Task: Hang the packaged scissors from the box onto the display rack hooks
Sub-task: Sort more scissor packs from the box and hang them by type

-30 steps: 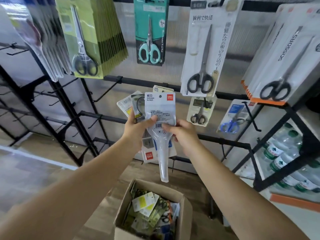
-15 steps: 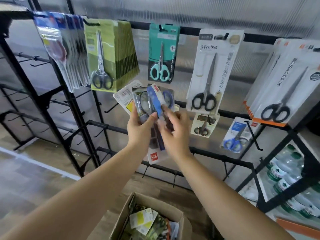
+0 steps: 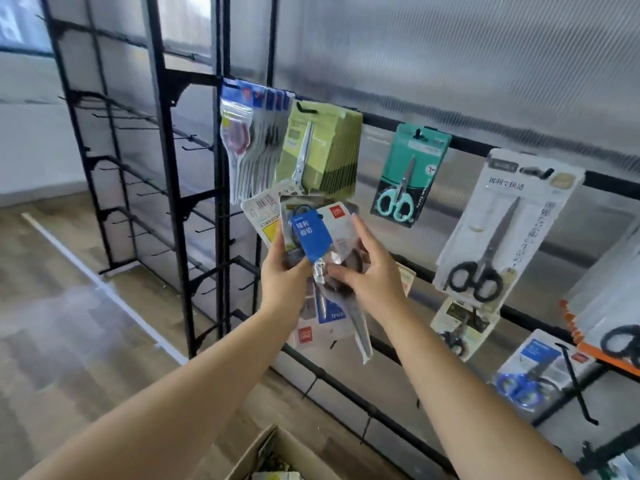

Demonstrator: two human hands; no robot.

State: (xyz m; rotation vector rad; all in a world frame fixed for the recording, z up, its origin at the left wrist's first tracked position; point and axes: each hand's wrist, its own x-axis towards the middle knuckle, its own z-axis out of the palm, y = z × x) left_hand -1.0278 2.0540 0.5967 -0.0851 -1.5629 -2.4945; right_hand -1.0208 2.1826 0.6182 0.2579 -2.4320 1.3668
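Observation:
My left hand (image 3: pixel 282 271) grips a small bunch of packaged scissors, with a white barcode pack (image 3: pixel 263 213) at the back. In front sits a clear pack with a blue label (image 3: pixel 311 233), and my right hand (image 3: pixel 367 271) pinches its lower part around the dark handles. Its pointed tip (image 3: pixel 363 341) hangs down past my wrists. Both hands are raised in front of the black display rack (image 3: pixel 221 216), just below the hanging green packs (image 3: pixel 322 154). The corner of the cardboard box (image 3: pixel 266 448) shows at the bottom edge.
Hanging on the rack are blue-topped clear packs (image 3: pixel 249 147), a teal pack (image 3: pixel 403 174), a white pack with black scissors (image 3: pixel 502 223) and a blue-scissors pack (image 3: pixel 530 372). Bare hooks (image 3: pixel 194 140) line the left rack section. Wooden floor lies to the left.
The view has swung up and to the left, so the box has dropped almost out of sight. My right hand turned the blue-labelled pack to face me and shifted down to its handles.

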